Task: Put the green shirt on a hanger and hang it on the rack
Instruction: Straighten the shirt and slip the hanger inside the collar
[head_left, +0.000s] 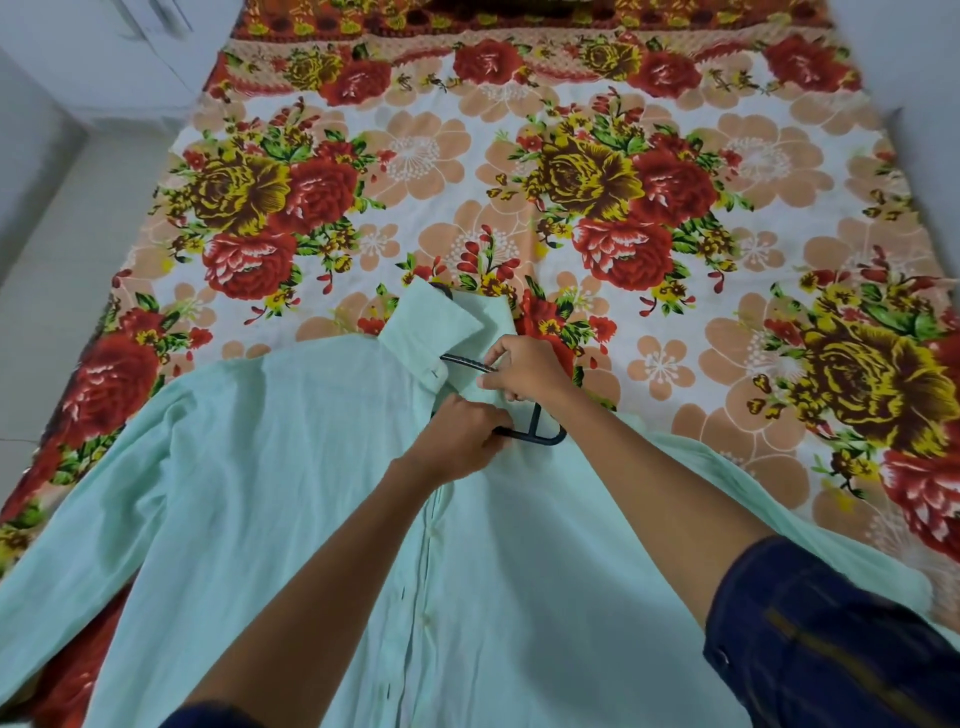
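Note:
The pale green shirt (270, 467) lies spread on the bed with its front up and its collar pointing away from me. A dark hanger (540, 431) sits inside the open neck, mostly hidden by the fabric; only a bar and a lower loop show. My left hand (460, 434) grips the shirt's front edge just below the collar, next to the hanger's loop. My right hand (524, 366) pinches the other side of the neck opening, its fingers curled round the fabric and the hanger's upper bar. No rack is in view.
The bed carries a floral sheet (597, 171) of red and yellow roses that fills most of the view. White cupboards (119, 41) stand at the far left, with pale floor (62, 249) beside the bed. The shirt's left sleeve hangs over the bed's near left edge.

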